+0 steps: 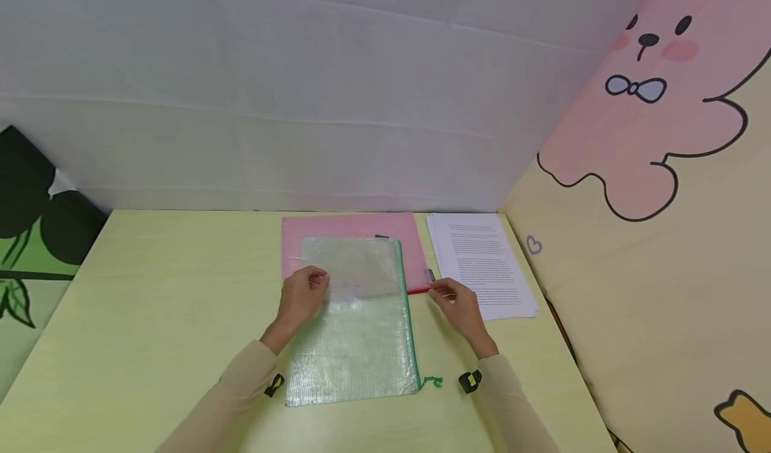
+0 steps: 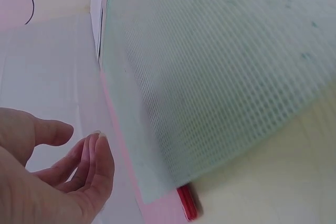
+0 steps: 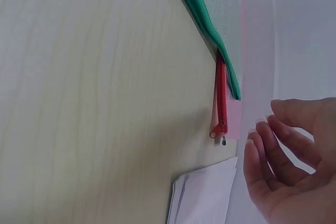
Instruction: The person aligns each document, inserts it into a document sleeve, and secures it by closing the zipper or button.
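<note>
A translucent green mesh zipper pouch point(image 1: 361, 346) lies on the table, its green zipper point(image 1: 407, 312) along the right side. Beneath its upper part is a pink pouch point(image 1: 346, 226) with a red zipper point(image 3: 222, 98). My left hand point(image 1: 302, 297) hovers by the green pouch's left edge; in the left wrist view its fingers point(image 2: 102, 166) are loosely bent, holding nothing. My right hand point(image 1: 460, 311) is near the pink pouch's right corner. The right wrist view shows its relaxed fingers point(image 3: 268, 156) apart from the red zipper.
A stack of printed paper sheets point(image 1: 482, 259) lies at the back right of the table point(image 1: 199, 286). A green cord point(image 1: 432, 381) trails from the green pouch's lower right corner. A white sheet point(image 1: 337, 92) stands behind the table, with a decorated wall point(image 1: 602, 265) on the right.
</note>
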A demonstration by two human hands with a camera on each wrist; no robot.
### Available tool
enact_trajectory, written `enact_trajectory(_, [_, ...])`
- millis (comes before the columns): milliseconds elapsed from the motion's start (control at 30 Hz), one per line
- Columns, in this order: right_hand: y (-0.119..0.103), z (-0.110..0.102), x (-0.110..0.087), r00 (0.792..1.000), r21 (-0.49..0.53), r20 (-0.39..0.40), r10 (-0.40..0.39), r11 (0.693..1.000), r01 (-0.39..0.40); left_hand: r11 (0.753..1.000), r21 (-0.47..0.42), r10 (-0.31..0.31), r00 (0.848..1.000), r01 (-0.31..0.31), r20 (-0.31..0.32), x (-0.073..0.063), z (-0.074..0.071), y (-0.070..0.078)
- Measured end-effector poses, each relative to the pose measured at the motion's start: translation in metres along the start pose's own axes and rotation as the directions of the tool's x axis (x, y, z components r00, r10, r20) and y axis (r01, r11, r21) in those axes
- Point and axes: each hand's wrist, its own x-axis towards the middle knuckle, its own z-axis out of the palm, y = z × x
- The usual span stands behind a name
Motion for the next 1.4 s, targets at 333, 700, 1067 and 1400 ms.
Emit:
enact_trajectory(333, [0.010, -0.019, 0.007, 1.000, -0.026, -0.030, -0.008, 1.000, 0.007, 0.999, -0.032, -0.010, 0.999, 0.011, 0.045, 0.006, 0.024, 0.014])
enact_trajectory(700, [0.025, -0.041, 0.009, 0.995, -0.083, -0.089, -0.042, 0.996, 0.034, 0.999, -0.027, 0.022, 0.999, -0.021, 0.031, 0.001, 0.052, 0.035])
enact_trajectory(1067, [0.038, -0.061, 0.017, 0.993, -0.109, -0.113, -0.018, 0.994, 0.006, 0.998, -0.037, 0.049, 0.998, -0.047, 0.048, 0.005, 0.073, 0.052])
enact_trajectory(1400, [0.052, -0.078, 0.022, 0.992, -0.145, -0.120, 0.034, 0.988, -0.051, 0.996, -0.078, 0.056, 0.997, -0.051, 0.054, 0.010, 0.093, 0.066])
